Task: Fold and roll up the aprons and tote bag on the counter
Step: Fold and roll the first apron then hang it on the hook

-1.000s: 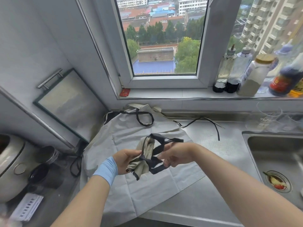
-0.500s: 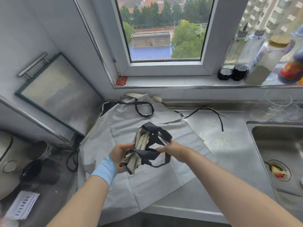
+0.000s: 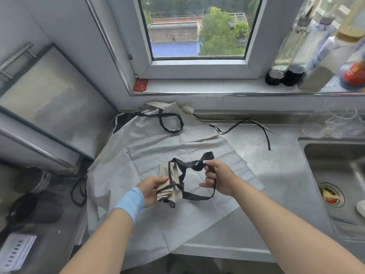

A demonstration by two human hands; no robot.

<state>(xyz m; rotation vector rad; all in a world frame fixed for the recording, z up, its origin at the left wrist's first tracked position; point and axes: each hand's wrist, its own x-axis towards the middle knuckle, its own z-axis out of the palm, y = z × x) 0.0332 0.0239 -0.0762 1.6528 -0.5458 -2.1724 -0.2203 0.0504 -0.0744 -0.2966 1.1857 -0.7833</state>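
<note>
A small beige rolled bundle with black straps is held above the counter. My left hand, with a blue wristband, grips the bundle's lower left side. My right hand pinches its black strap and draws it out to the right, a loop of strap hanging below. Beneath both hands a pale grey apron lies spread flat on the steel counter, its black neck loop near the wall and a black tie trailing to the right. A beige cloth edge shows behind the apron.
A steel sink with food scraps in its drain sits at the right. Bottles stand on the window sill. A framed panel leans on the left wall, with dark pots below it. The apron overhangs the counter's front edge.
My right hand has pulled the black strap out to the right, away from the bundle, opening a longer loop. The view has tilted downward and closer.
</note>
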